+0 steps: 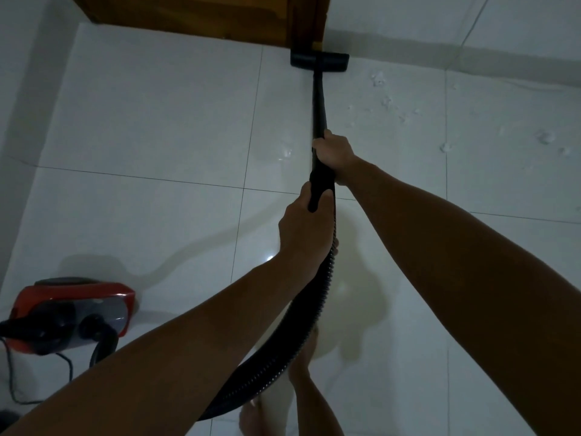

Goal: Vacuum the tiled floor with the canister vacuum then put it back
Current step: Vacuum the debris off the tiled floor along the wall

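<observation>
Glossy white floor tiles (151,127) mirror the light beside a matt black plastic wand (318,99), a ribbed black hose (317,297), a shiny red plastic canister (78,297) and a wooden door (195,17).

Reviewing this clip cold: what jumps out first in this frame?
Two bare forearms run up the middle, the left hand and right hand both gripping a black vacuum wand whose floor head sits against a wooden door at top. A red canister vacuum sits at lower left, its ribbed hose curving up to the hands. White debris dots the tiles at right.
</observation>
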